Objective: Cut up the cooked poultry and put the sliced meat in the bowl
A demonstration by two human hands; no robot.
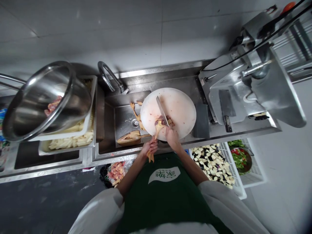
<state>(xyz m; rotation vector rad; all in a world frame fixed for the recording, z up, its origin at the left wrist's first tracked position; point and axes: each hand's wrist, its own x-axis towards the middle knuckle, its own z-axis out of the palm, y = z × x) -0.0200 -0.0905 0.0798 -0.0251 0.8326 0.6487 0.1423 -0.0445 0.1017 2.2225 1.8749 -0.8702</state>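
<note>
My left hand (149,148) is closed around a yellowish poultry leg (159,127); its foot hangs out below my fingers. The leg's upper end rests on a round white cutting board (181,104). In my right hand (172,136) is a knife (161,107), gripped by its handle. Its blade points away from me, with its lower part at the cut meat (170,121) on the board. Dark red flesh shows there, and small scraps dot the board. My right fingers hide the knife's handle.
Left of the board, a sink (122,122) holds a poultry carcass (130,138) and loose feet beneath a faucet (109,76). A tilted steel bowl (48,100) stands farther left. At right are a slicer (273,84) and a cleaver (227,107). Cut eggplant (212,162) fills a low crate.
</note>
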